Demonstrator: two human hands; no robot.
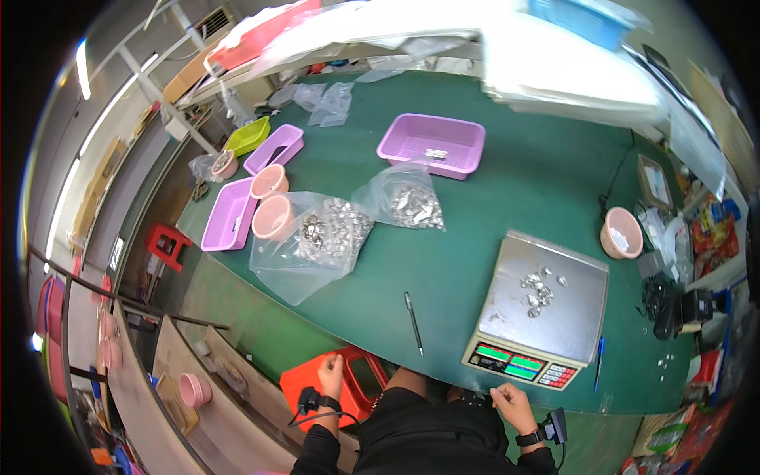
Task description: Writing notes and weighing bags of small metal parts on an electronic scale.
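My left hand (331,378) hangs off the table's near edge, above a red plastic stool (301,388). Its fingers are curled in, and nothing shows in them. Close to the front of a weighing scale (578,293), my right hand (514,408) is at the table's edge with bent fingers and no visible object. Several small shiny silver pieces (538,301) lie loose on the scale's metal plate. A black pen (414,323) rests on the green table (380,285) left of the scale, and a blue pen (599,364) lies on its right.
Two clear plastic bags (294,273) of silvery pieces lie mid-left, beside pink bowls (273,215) and purple trays (229,215). Another purple tray (434,142) stands farther back. At the right is a pink bowl (621,233) near cables (659,297). A loaded white shelf (554,71) overhangs the back.
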